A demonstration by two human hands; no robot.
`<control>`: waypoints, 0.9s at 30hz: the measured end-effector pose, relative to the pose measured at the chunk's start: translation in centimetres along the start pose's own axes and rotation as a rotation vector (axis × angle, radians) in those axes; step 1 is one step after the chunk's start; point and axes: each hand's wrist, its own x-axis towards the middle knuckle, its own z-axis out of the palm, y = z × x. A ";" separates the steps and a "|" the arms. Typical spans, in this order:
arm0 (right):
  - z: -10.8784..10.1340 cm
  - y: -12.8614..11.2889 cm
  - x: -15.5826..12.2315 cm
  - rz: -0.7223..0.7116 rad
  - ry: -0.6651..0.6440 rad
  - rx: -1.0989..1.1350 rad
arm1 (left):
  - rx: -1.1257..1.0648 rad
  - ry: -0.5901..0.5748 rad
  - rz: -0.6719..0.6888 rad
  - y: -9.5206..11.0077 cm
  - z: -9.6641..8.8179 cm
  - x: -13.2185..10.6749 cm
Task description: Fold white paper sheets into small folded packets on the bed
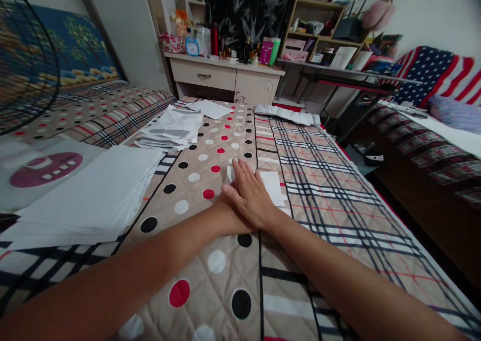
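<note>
Both hands are together on a small piece of white paper (273,187) that lies on the patterned bed cover. On top is my right hand (252,193), flat with its fingers stretched forward. Underneath it, my left hand (232,217) shows only its wrist and part of its back; its fingers are hidden. The paper sticks out mainly to the right of the hands, with a small corner at their upper left. Whether it is folded under the palms is hidden.
A large stack of white sheets (97,181) lies at left beside a plastic bag with a pink print (47,169). Farther back are printed papers (171,128) and a row of folded white paper (287,114). A fan (56,65) stands far left.
</note>
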 end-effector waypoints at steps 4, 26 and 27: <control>-0.3 2.9 -1.1 0.029 -0.007 -0.037 | 0.018 -0.107 0.142 -4.1 -1.7 -2.8; -4.5 8.8 -5.6 -0.295 0.000 -0.312 | 0.114 -0.010 0.050 -11.0 -5.3 -8.2; -4.5 8.7 -5.6 -0.320 0.028 -0.322 | 0.098 0.022 0.092 -10.9 -5.4 -8.1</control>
